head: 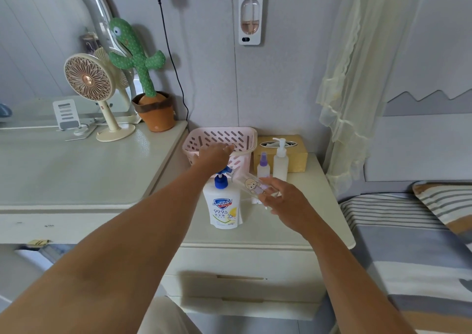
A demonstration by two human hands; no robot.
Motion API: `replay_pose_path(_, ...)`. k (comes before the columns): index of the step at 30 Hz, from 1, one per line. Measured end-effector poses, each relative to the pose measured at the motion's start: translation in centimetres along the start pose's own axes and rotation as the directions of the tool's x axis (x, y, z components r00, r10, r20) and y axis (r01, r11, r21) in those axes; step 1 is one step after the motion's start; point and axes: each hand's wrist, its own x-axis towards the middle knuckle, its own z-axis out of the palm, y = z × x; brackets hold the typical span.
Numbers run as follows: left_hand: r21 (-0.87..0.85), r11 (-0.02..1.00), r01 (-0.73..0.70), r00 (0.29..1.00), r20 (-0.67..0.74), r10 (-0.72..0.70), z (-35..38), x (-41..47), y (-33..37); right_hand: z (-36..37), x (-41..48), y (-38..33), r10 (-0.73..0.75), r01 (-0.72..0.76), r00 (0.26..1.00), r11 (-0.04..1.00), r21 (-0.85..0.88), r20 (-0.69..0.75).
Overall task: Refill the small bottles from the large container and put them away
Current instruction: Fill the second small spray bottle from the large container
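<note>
Centre of frame: the left hand [214, 153] lies palm-down, fingers fairly straight, on the blue pump of the large container [224, 206], which stands on the tabletop [293, 221]. The right hand [283, 200] grips a tilted clear small bottle [251, 185], mouth at the nozzle; fill level not discernible.

Assessment: refilling is in progress. A spray bottle [263, 166] and pump bottle [280, 162] stand beside the pink basket [242, 137], not yet put away.
</note>
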Motion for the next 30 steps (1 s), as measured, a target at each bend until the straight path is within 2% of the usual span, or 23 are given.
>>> replay_pose_path(3,0.022,1.000,0.006,0.995,0.100,-0.008,0.0,0.3,0.0,0.1,0.0,0.1,0.011,-0.013,1.000,0.997,0.077,0.025)
replay_pose_path(6,0.061,0.998,-0.017,0.999,0.041,0.015,0.4,0.3,0.2,0.4,0.1,0.4,-0.001,-0.001,1.000,0.995,0.101,0.020)
replay_pose_path(9,0.167,0.985,-0.043,0.998,0.047,0.035,1.5,0.3,-0.4,0.8,0.1,0.7,0.006,-0.005,1.000,0.996,0.089,-0.007)
replay_pose_path(12,0.116,0.992,0.053,0.996,0.062,-0.060,2.7,-0.1,-0.8,1.4,-0.1,0.8,0.047,-0.047,0.999,0.992,0.116,-0.003)
replay_pose_path(14,0.096,0.994,0.057,0.996,0.057,-0.063,2.5,-0.2,-0.6,1.5,-0.3,0.7,0.059,-0.058,0.998,0.990,0.130,-0.001)
replay_pose_path(22,0.272,0.960,-0.061,0.997,0.063,0.046,0.9,-0.1,0.1,1.7,-0.8,-0.3,0.063,-0.063,0.998,0.989,0.136,0.003)
replay_pose_path(27,0.186,0.982,0.026,0.997,0.066,-0.039,2.0,-1.1,-0.4,2.3,-1.3,-0.4,0.080,-0.081,0.997,0.987,0.138,0.010)
replay_pose_path(30,0.272,0.957,-0.098,0.994,0.074,0.081,2.0,-0.9,-0.5,2.5,-1.7,-0.4,0.076,-0.075,0.997,0.981,0.180,0.000)
